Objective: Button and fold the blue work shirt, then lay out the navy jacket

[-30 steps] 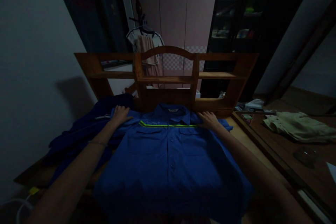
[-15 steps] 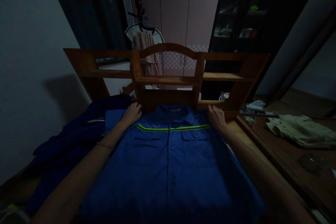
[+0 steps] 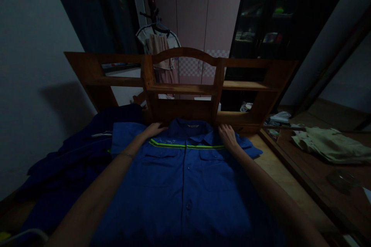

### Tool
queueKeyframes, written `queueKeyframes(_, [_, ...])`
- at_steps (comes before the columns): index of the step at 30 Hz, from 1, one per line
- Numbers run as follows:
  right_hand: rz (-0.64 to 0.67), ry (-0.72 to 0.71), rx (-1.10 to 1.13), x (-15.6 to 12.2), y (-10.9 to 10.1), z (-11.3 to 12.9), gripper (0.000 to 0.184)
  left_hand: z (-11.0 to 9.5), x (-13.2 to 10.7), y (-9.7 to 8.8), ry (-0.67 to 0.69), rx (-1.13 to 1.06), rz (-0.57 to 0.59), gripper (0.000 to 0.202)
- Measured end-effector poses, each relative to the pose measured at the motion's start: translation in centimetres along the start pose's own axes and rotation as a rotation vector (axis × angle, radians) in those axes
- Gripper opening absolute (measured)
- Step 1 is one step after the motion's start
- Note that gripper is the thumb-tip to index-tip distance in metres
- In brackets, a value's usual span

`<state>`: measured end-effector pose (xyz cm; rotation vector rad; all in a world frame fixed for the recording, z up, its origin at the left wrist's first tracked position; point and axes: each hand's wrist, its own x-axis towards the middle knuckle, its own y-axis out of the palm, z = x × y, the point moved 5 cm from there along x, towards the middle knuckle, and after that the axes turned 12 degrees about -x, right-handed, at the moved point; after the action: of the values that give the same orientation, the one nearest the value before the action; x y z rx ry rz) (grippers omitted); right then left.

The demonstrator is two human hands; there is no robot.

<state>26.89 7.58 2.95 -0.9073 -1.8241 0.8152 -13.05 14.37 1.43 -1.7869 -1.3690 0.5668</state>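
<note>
A blue short-sleeved work shirt lies front up, with its collar at the far end and a yellow-green stripe across the chest. My left hand is at the shoulder left of the collar, its fingers closed on the cloth along the top edge. On the other shoulder, close to the collar, my right hand has its fingers bent over the fabric edge. Both sleeves lie spread outward, partly behind my wrists. My fingertips are partly hidden and dim.
Dark blue clothing is heaped at the left by the wall. A wooden headboard with shelves stands just beyond the shirt. Bare board shows along the right, bounded by a wooden rail. Folded pale cloth lies beyond it.
Both hands have moved inward along the shoulders toward the collar. The right sleeve now lies spread out beside my wrist, and the shirt's upper part sits slightly nearer me.
</note>
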Motion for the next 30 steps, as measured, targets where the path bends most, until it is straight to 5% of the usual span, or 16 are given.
queueKeyframes(3, [-0.036, 0.159, 0.077, 0.2, 0.4, -1.8, 0.033, 0.5, -0.7, -0.3, -0.030, -0.122, 0.054, 0.069])
queueKeyframes(7, [-0.120, 0.312, 0.212, 0.9, 0.0, -3.6, 0.037, -0.2, -1.6, -1.7, 0.005, -0.196, 0.128, 0.057])
queueKeyframes(11, [-0.270, 0.371, 0.334, 1.8, -2.5, -5.0, 0.034, -2.5, -1.8, -4.7, 0.088, -0.182, 0.039, 0.048])
queueKeyframes(14, [-0.360, 0.332, 0.394, 2.1, -4.7, -6.0, 0.029, -4.4, -1.9, -6.9, 0.128, -0.130, -0.032, 0.045])
queueKeyframes(20, [-0.440, -0.019, 0.574, 1.6, -7.4, -7.2, 0.028, -5.1, -2.2, -10.3, -0.090, -0.223, 0.178, 0.057])
queueKeyframes(22, [-0.422, -0.030, 0.570, 1.8, -7.3, -7.5, 0.024, -5.7, -2.0, -11.8, -0.045, -0.207, 0.107, 0.055])
queueKeyframes(25, [-0.381, 0.145, 0.485, 2.4, -6.1, -7.3, 0.020, -7.1, -1.6, -12.7, 0.034, -0.075, -0.114, 0.049])
queueKeyframes(27, [-0.325, 0.264, 0.412, 2.7, -4.6, -6.0, 0.019, -8.5, -1.6, -11.5, 0.081, 0.033, -0.258, 0.040])
queueKeyframes(30, [-0.239, 0.303, 0.352, 2.3, -2.3, -2.7, 0.018, -10.9, -2.5, -7.1, 0.165, 0.159, -0.395, 0.035])
